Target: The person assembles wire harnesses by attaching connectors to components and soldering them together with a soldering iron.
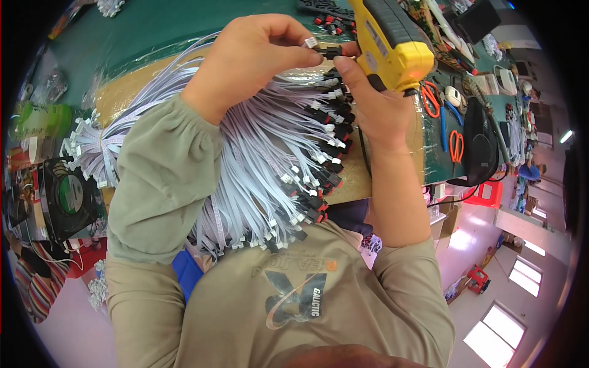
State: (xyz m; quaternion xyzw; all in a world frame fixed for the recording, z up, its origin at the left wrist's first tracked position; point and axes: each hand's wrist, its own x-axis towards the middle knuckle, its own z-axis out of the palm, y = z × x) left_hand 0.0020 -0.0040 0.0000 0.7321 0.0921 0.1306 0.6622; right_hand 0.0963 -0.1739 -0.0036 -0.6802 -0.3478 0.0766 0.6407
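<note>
Narrow black plastic connector [331,53], at twelve o'clock from the person's chest, looked light and stiff, perhaps slippery, and best taken by its hard sides. The left hand [245,58] pinched its nine o'clock end between thumb and finger; fingertips of the right hand [383,113] nearly met at three, though I couldn't tell whether they gripped. Limp-looking flat grey-white cables [251,165] fanned out toward six.

Cables [245,165] spread across the desk [147,30] mid-frame; scissors [456,156] lie right of them; what seems a fan [70,195] stands far left.
</note>
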